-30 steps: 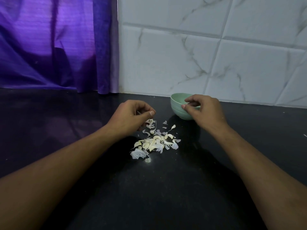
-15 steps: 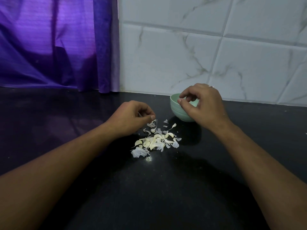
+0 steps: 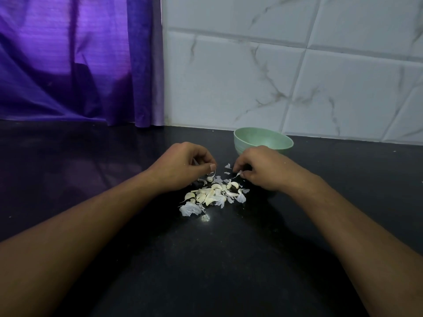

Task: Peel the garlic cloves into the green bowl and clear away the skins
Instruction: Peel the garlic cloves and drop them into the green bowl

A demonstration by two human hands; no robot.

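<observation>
The green bowl stands on the black counter near the tiled wall; its inside is hidden from here. In front of it lies a heap of garlic cloves and papery skins. My right hand is low at the heap's far right edge, just in front of the bowl, and its fingertips pinch a small garlic clove. At the heap's far left edge my left hand has its fingers curled, with the thumb against them. A pale sliver of garlic skin shows inside its grip.
The black counter runs wide toward me and to both sides. A purple curtain hangs at the back left and the white marble-tiled wall closes the back right. A few skin flakes lie loose between my hands.
My right hand has come down from over the bowl's rim to the heap and pinched a clove. My left hand has stayed in place with its fingers curled.
</observation>
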